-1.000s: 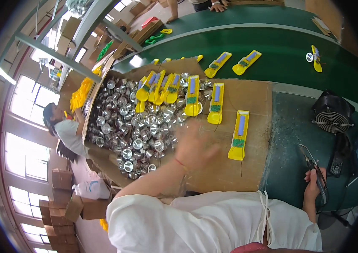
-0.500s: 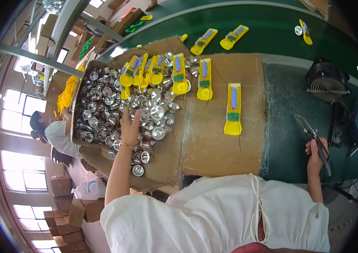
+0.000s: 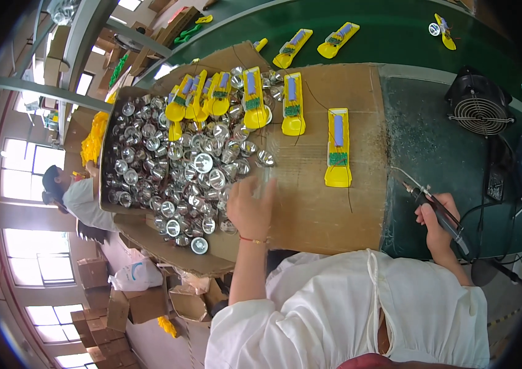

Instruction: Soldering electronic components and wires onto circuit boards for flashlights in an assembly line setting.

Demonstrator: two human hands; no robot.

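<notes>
My left hand (image 3: 251,210) is over the right edge of a heap of shiny silver reflector cups (image 3: 202,163). Its fingers are curled and slightly blurred, and whatever lies between them is hidden. A black soldering iron (image 3: 440,216) with a thin metal guide along its tip is gripped in my right hand (image 3: 438,220), its tip pointing up and left toward the cardboard edge. Between the hands, a yellow torch-like housing (image 3: 338,147) with a purple cell, a green circuit board and loose wires lies on the cardboard (image 3: 310,215). Two similar housings (image 3: 293,104) (image 3: 253,98) lie farther left.
More yellow housings (image 3: 196,98) are bunched on the heap, and others (image 3: 338,40) lie on the green conveyor belt (image 3: 390,37). A black fan (image 3: 481,107) stands at the back right, with cables near my right hand. Another person (image 3: 83,194) works at the far left.
My left hand has moved right and nearer from the middle of the reflector heap, its spread fingers now curled. My right hand has shifted left with the soldering iron. The view has shifted slightly.
</notes>
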